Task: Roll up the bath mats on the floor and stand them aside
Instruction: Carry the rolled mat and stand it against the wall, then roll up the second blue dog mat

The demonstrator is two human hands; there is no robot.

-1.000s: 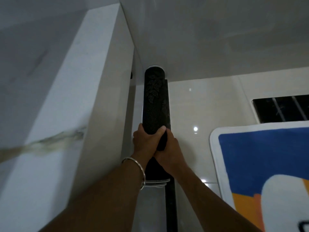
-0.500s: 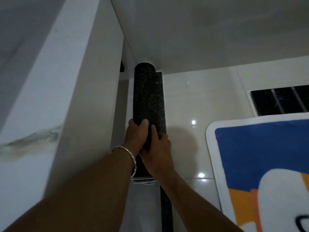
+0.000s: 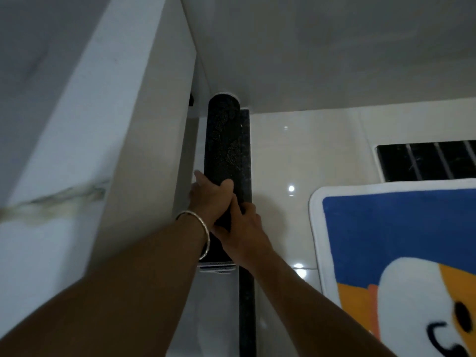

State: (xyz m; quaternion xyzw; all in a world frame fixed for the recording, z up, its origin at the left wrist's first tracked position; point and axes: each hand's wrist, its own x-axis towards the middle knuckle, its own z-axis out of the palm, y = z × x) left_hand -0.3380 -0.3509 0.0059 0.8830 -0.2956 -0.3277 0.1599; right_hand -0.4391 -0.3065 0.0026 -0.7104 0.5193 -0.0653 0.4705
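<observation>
A rolled bath mat, dark with a dotted backing and a white edge at both ends, lies along the dark threshold strip in the corner by the wall. My left hand, with a metal bangle on the wrist, grips the roll from the left, thumb across its top. My right hand holds the roll just below, fingers curled round its right side. A second mat, flat on the floor at the right, has a white border, a blue field and an orange and white cartoon figure.
A white marble-veined wall panel stands close on the left. Glossy cream floor tiles lie between the roll and the flat mat. A dark floor grate with bars sits behind the flat mat.
Both hands have stayed on the roll and shifted slightly down its length. The left hand's index finger has stretched out toward the wall. The roll sits in the same corner.
</observation>
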